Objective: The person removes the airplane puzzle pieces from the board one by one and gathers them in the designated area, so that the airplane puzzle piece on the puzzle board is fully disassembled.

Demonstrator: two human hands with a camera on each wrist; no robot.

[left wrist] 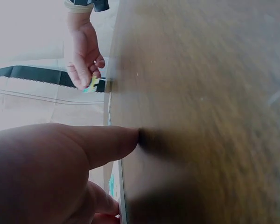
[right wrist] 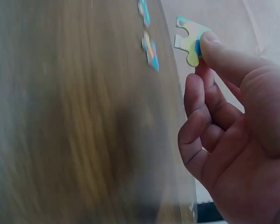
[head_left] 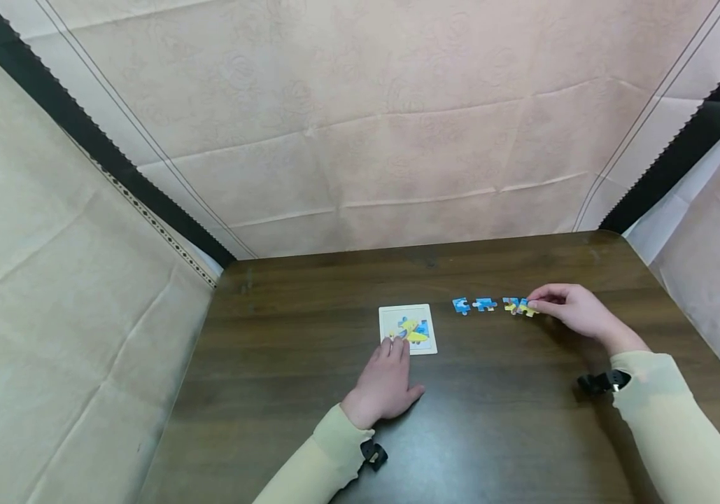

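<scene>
My right hand (head_left: pixel 576 313) pinches a jigsaw puzzle piece (right wrist: pixel 192 42), yellow and blue, between thumb and fingertips. In the right wrist view the piece is lifted off the table, its knobs pointing away from the palm. A white-framed puzzle board (head_left: pixel 405 309) lies to the left, partly filled with a yellow and blue picture. On its near edge rest the fingertips of my left hand (head_left: pixel 383 383), fingers extended and thumb spread onto the table. These fingers hide the board's lower left part. Between board and right hand lie a blue piece (head_left: pixel 462 306), another blue piece (head_left: pixel 484 304) and a blue-yellow piece (head_left: pixel 510 303).
The brown wooden table (head_left: pixel 492 427) reaches back to a pale cloth wall (head_left: pixel 397 140). Further cloth panels close in the left and right sides, with dark strips along the corners. Each wrist wears a black camera strap.
</scene>
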